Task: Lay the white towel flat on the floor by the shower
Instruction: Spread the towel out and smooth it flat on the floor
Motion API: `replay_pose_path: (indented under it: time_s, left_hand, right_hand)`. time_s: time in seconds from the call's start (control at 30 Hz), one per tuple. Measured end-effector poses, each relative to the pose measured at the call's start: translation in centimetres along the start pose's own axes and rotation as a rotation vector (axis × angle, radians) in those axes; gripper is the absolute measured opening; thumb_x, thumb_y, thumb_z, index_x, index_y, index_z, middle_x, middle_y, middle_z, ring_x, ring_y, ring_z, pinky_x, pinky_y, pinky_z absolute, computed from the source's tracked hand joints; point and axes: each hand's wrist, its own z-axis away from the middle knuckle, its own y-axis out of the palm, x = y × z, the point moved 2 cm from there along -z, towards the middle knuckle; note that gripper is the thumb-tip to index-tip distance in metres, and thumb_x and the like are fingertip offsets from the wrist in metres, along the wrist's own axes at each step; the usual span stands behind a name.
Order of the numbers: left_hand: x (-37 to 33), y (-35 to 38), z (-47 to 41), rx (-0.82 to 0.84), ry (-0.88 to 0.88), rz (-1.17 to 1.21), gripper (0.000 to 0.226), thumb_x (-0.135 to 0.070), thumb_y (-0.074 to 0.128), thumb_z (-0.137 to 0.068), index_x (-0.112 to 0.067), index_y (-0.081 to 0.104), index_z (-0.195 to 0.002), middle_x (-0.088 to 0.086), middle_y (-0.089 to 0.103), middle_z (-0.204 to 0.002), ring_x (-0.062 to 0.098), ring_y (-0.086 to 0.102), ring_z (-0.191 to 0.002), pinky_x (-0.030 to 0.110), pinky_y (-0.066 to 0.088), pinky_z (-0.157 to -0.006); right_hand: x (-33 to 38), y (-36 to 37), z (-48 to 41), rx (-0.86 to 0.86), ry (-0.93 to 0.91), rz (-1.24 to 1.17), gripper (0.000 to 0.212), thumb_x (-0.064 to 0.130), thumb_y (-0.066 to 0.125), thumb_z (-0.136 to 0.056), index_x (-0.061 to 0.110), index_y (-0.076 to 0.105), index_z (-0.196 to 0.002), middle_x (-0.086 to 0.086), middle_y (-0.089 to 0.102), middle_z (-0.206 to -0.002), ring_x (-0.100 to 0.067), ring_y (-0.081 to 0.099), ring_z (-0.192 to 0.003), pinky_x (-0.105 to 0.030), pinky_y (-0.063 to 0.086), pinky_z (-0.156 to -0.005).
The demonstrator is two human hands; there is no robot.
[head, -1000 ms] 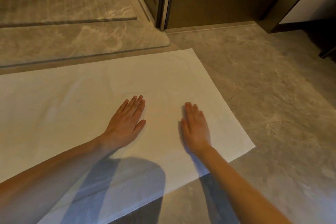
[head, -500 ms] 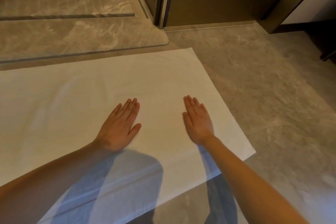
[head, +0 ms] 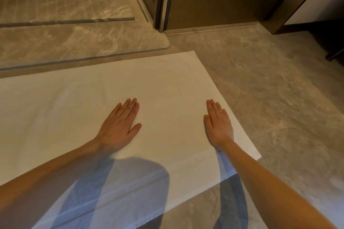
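Smoothing step, looks near done. White rectangular cloth towel [head: 167, 87] is spread on the grey marbled stone floor [head: 279, 102], its far edge just beside the rounded-corner stone shower sill [head: 83, 42]. Left hand [head: 119, 126] and right hand [head: 219, 126] are both palm-down on it, fingers [head: 130, 107] straight and held together, pinching nothing. The right hand sits near the towel's right edge. Faint ripples show left of centre, plus a crease along the near hem. Next, probably: sweep palms outward with light pressure, without dragging the whole towel, then lift off.

The head-worn camera looks forward and down at the white towel [head: 149, 83], apparently from close above.
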Motion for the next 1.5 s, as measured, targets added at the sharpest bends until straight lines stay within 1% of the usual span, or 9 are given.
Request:
replay_pose_path:
  time_s: [0.13, 0.33, 0.43, 0.5, 0.63, 0.77, 0.9, 1.07, 1.5]
  left_hand:
    - [1.3, 0.0, -0.4, 0.004, -0.075, 0.017, 0.075, -0.056, -0.001, -0.092, -0.013, -0.006, -0.153, 0.0, -0.014, -0.16, 0.012, -0.016, -0.146, 0.031, -0.009, -0.119]
    - [1.3, 0.2, -0.2, -0.012, -0.078, 0.003, 0.074, -0.056, -0.002, -0.093, -0.013, -0.007, -0.152, 0.0, -0.012, -0.16, 0.013, -0.014, -0.147, 0.032, -0.009, -0.119]
    - [1.3, 0.3, -0.2, -0.023, -0.072, -0.001, 0.075, -0.056, -0.002, -0.093, -0.012, -0.002, -0.153, 0.002, -0.007, -0.161, 0.014, -0.01, -0.147, 0.033, -0.007, -0.119]
    - [1.4, 0.4, -0.3, -0.032, -0.069, 0.0, 0.077, -0.058, -0.004, -0.092, -0.011, 0.001, -0.153, 0.002, -0.006, -0.161, 0.015, -0.008, -0.148, 0.033, -0.006, -0.119]
    - [1.5, 0.5, -0.3, -0.039, -0.068, 0.003, 0.075, -0.057, -0.002, -0.093, -0.011, 0.001, -0.152, 0.003, -0.002, -0.161, 0.015, -0.006, -0.148, 0.033, -0.005, -0.119]
    - [1.4, 0.4, -0.3, -0.045, -0.06, 0.001, 0.074, -0.056, -0.001, -0.094, -0.011, -0.001, -0.152, 0.002, -0.004, -0.161, 0.015, -0.008, -0.148, 0.032, -0.007, -0.118]
    - [1.5, 0.7, -0.4, -0.04, -0.065, 0.014, 0.074, -0.057, -0.006, -0.091, -0.014, -0.011, -0.151, -0.002, -0.016, -0.159, 0.012, -0.018, -0.145, 0.03, -0.013, -0.117]
    - [1.7, 0.9, -0.6, -0.04, -0.057, 0.003, 0.074, -0.058, -0.008, -0.09, -0.016, -0.015, -0.15, -0.002, -0.019, -0.159, 0.011, -0.021, -0.145, 0.03, -0.014, -0.117]
    - [1.7, 0.9, -0.7, -0.025, -0.029, 0.018, 0.072, -0.058, -0.005, -0.091, -0.017, -0.018, -0.149, -0.003, -0.022, -0.158, 0.01, -0.026, -0.143, 0.029, -0.017, -0.116]
  right_hand:
    - [-0.3, 0.3, -0.2, -0.02, 0.089, 0.003, 0.059, 0.038, 0.02, -0.104, 0.015, 0.008, -0.156, -0.001, 0.009, -0.164, -0.014, 0.004, -0.15, -0.035, 0.004, -0.123]
    - [1.2, -0.4, -0.9, 0.017, 0.104, 0.058, 0.06, 0.037, 0.019, -0.103, 0.01, 0.007, -0.155, -0.006, 0.007, -0.164, -0.019, 0.003, -0.151, -0.036, 0.003, -0.123]
    - [7.2, -0.2, -1.9, -0.026, -0.123, -0.031, 0.057, 0.033, 0.023, -0.103, 0.009, 0.016, -0.154, -0.008, 0.016, -0.162, -0.022, 0.011, -0.15, -0.033, 0.005, -0.122]
    - [12.6, 1.1, -2.7, 0.011, -0.279, -0.098, 0.058, 0.033, 0.024, -0.1, 0.009, 0.021, -0.153, -0.009, 0.021, -0.161, -0.024, 0.015, -0.15, -0.03, 0.003, -0.12]
    - [18.2, 4.0, -4.0, 0.101, -0.37, -0.117, 0.056, 0.036, 0.02, -0.104, 0.016, 0.014, -0.156, -0.002, 0.015, -0.163, -0.017, 0.005, -0.151, -0.03, -0.003, -0.12]
    - [16.0, 4.3, -5.8, 0.096, -0.364, -0.032, 0.056, 0.039, 0.018, -0.103, 0.022, 0.01, -0.156, 0.005, 0.011, -0.164, -0.013, 0.002, -0.15, -0.031, -0.003, -0.12]
    - [10.3, 2.8, -7.7, 0.07, -0.245, 0.009, 0.056, 0.038, 0.023, -0.104, 0.023, 0.01, -0.156, 0.005, 0.011, -0.164, -0.013, 0.005, -0.15, -0.032, 0.001, -0.121]
    - [4.7, 1.2, -8.0, 0.069, -0.136, 0.032, 0.057, 0.041, 0.019, -0.104, 0.023, 0.005, -0.156, 0.005, 0.006, -0.164, -0.012, 0.001, -0.15, -0.031, 0.0, -0.122]
    - [3.9, 1.3, -6.9, 0.03, -0.101, 0.036, 0.059, 0.044, 0.015, -0.102, 0.023, 0.004, -0.156, 0.005, 0.005, -0.164, -0.011, -0.001, -0.15, -0.029, -0.004, -0.12]
